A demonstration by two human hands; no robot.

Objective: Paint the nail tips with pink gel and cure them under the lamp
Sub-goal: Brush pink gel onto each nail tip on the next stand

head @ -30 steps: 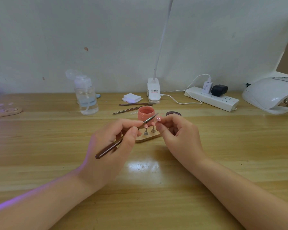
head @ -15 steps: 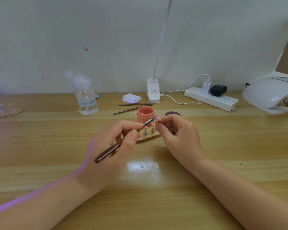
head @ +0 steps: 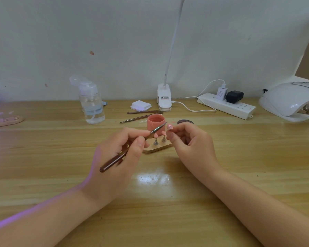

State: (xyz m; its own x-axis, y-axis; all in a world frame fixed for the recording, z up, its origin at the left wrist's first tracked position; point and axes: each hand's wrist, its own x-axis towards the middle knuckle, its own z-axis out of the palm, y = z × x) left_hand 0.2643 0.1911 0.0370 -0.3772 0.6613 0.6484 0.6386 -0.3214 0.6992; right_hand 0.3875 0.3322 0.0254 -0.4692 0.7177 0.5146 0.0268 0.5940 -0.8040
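Brush tip nearly on the pink nail, mid-table

Left hand (head: 118, 157) pinches the brush (head: 130, 148) between thumb and fingers, bristles just beside the nail tip (head: 170, 127); right hand (head: 191, 141) curls round that tip, pinching it; the open gel pot (head: 156, 123) sits just behind; curing lamp (head: 291, 100) far right.

Three pink nail tips (head: 170, 127), three brushes (head: 125, 152), one gel pot (head: 156, 124), two hands (head: 114, 161)

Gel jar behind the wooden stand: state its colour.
Pink round gel jar: coral pink, shown in the head view.
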